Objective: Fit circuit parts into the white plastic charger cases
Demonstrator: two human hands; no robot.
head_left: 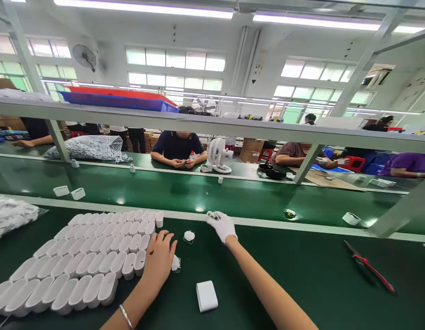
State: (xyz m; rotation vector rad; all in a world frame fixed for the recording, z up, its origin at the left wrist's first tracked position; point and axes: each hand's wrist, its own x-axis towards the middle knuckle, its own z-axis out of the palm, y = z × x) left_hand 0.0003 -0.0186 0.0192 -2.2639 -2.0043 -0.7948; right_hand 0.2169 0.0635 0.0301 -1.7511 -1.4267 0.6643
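My left hand [160, 256] is bare, its fingers apart and bent at the right end of the rows of white oval plastic housings [85, 263]. I cannot tell whether the fingertips touch one. My right hand [223, 227] wears a white glove and reaches to the far bench edge, closed on a small circuit board [212, 215] that is mostly hidden by the fingers. Between the hands lies a small board with a round white part [189, 236]. A similar white part [175, 263] sits beside my left thumb, partly covered. Nearer to me lies a white housing [207, 296] on its side.
Red-handled pliers [370, 266] lie at the right. Beyond the bench edge runs a green conveyor belt [171, 195] carrying a circuit board [290, 213] and white housings [351, 219]. A bag of white parts [13, 215] is at the left. A shelf [205, 120] spans overhead; several people sit opposite.
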